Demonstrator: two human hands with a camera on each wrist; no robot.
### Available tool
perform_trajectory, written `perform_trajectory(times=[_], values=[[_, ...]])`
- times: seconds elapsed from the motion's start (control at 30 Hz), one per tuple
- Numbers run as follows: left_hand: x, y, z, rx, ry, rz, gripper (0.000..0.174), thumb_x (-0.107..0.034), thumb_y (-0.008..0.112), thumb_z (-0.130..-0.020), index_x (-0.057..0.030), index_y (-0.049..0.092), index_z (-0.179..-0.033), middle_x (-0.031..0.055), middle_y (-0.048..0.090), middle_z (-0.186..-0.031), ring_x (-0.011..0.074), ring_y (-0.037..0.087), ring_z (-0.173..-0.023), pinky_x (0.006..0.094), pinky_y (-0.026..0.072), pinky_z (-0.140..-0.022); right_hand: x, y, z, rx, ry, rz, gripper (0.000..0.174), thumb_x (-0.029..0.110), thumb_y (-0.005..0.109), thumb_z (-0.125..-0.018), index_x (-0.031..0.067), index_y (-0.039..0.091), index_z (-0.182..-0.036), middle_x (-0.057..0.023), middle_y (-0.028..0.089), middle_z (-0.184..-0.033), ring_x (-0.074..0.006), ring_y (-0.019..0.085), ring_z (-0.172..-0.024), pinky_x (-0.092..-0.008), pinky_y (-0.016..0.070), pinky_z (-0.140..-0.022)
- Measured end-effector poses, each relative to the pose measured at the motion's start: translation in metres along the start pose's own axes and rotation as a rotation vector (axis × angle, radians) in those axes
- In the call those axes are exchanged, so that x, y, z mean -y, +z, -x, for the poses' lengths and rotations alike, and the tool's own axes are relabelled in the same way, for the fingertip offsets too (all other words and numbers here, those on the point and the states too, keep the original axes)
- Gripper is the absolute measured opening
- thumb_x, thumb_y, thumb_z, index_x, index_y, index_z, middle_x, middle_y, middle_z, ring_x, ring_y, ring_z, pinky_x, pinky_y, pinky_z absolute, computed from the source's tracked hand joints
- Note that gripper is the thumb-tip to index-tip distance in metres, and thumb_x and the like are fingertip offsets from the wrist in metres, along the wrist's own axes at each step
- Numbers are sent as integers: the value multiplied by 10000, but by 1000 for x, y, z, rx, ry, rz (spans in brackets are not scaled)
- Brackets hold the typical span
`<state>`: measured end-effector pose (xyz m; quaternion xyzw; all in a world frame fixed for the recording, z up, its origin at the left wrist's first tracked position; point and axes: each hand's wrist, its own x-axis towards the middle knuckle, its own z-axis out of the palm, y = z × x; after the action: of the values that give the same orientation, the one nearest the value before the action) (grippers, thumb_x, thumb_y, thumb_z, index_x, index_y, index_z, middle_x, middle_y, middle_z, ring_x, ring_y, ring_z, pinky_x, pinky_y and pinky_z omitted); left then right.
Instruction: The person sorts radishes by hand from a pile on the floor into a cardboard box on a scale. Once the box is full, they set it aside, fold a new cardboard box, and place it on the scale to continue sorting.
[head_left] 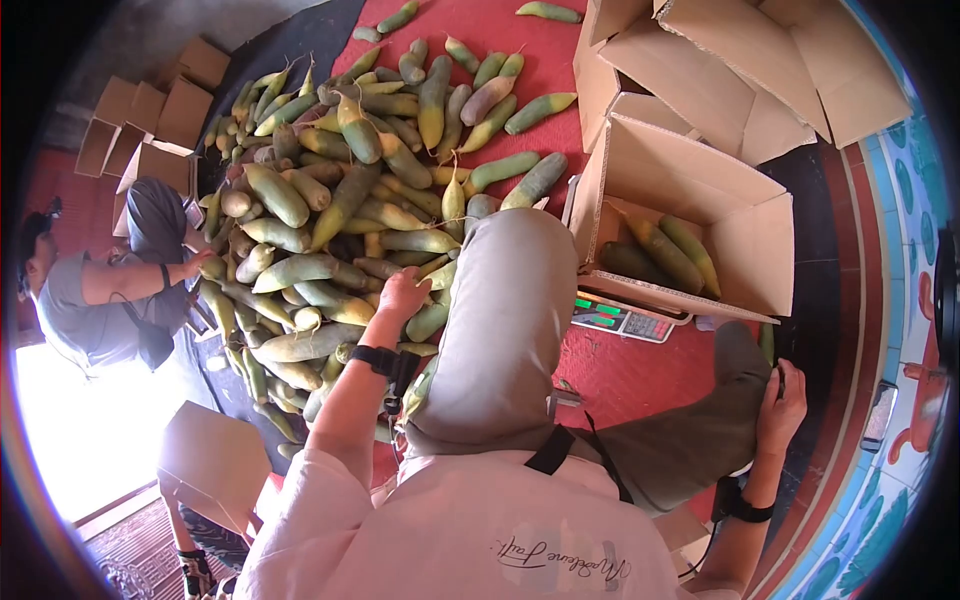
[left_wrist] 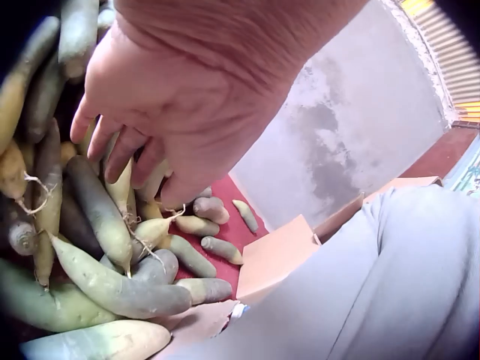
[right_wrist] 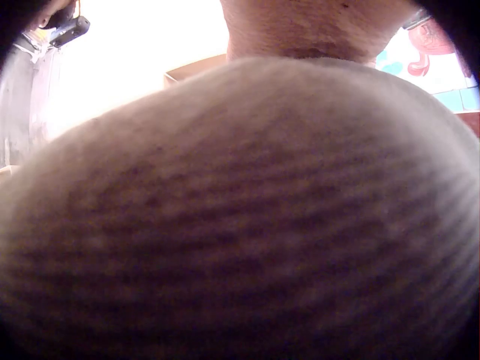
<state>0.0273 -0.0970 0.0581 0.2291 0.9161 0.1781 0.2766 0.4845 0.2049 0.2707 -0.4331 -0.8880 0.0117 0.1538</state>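
Note:
Long green radishes (head_left: 352, 130) lie in a large heap on the left. Over its near right side is my left hand (head_left: 405, 293); in the left wrist view that hand (left_wrist: 187, 97) has its fingers loosely spread above pale-tipped radishes (left_wrist: 112, 285), and no grip shows. My right hand (head_left: 782, 405) is beside my bent knee, close to a partly hidden green radish (head_left: 767, 342); its fingers are bent, but whether they hold anything is unclear. In the right wrist view, trouser cloth (right_wrist: 247, 210) hides the fingers. Several radishes (head_left: 690, 255) lie inside an open carton (head_left: 745, 205).
The carton stands on a scale with a lit green display (head_left: 605, 312). More cartons (head_left: 740, 60) are at the back right, others (head_left: 150, 120) at the far left. Another person (head_left: 100, 300) reaches into the heap from the left. A phone (head_left: 880, 415) lies at the right.

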Motion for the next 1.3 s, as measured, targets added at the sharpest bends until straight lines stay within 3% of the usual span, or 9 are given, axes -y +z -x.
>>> perform_trajectory(times=[0.3,0.53,0.73,0.87,0.93,1.07,1.13,1.2,1.3], values=[[19,62,-34,152,-35,-314,600,-346,590,-782,-33,415,-1263,155,465,-1275,304,415,-1209,376,365,-991,0,0,0,36,25,27,156,45,525,-847,6,576,-989,-167,580,-914,-358,579,-823,-392,470,-708],[20,78,-44,237,-146,-362,601,-319,597,-777,-75,402,-1290,109,385,-1360,255,350,-1270,425,326,-1019,1,-1,-2,59,62,27,162,27,527,-837,3,583,-987,-169,582,-908,-356,582,-824,-391,470,-707],[-8,67,-45,296,-214,-455,552,-351,612,-773,-76,462,-1227,108,478,-1262,251,458,-1186,425,346,-990,1,-1,-5,75,78,19,166,19,528,-830,-3,581,-986,-173,579,-901,-363,578,-814,-396,466,-700],[32,83,-53,263,38,-379,586,-481,605,-761,-50,501,-1143,151,541,-1175,247,535,-1095,365,429,-899,5,-2,-8,71,86,8,169,18,528,-828,-2,578,-988,-177,573,-893,-371,572,-813,-402,463,-695],[34,75,-54,228,197,-397,586,-504,602,-755,-20,547,-1082,186,609,-1030,260,601,-963,370,476,-800,7,-2,-9,63,52,22,171,16,529,-825,1,576,-990,-180,567,-884,-376,567,-805,-408,458,-686],[6,24,-36,346,118,-76,549,-481,618,-753,16,595,-985,182,639,-806,259,635,-740,364,487,-684,9,-4,-9,47,62,9,171,12,533,-821,1,574,-987,-178,564,-874,-376,566,-794,-412,455,-680],[-45,-24,2,90,-112,243,491,-432,639,-756,40,616,-890,132,601,-637,229,589,-568,347,468,-579,10,-6,-8,29,52,-39,168,10,540,-817,2,574,-981,-178,563,-868,-375,565,-783,-413,453,-672],[-75,-64,23,63,-155,336,460,-401,646,-770,41,605,-891,115,590,-635,204,550,-542,336,459,-571,9,-6,-8,15,51,-42,169,8,545,-813,1,574,-980,-178,564,-865,-374,567,-781,-410,455,-671],[-79,-95,27,-107,128,276,463,-398,668,-778,34,592,-926,105,577,-665,181,539,-584,310,446,-582,4,-6,-3,2,57,-56,171,5,556,-808,1,574,-978,-179,567,-861,-373,571,-778,-404,459,-671]])
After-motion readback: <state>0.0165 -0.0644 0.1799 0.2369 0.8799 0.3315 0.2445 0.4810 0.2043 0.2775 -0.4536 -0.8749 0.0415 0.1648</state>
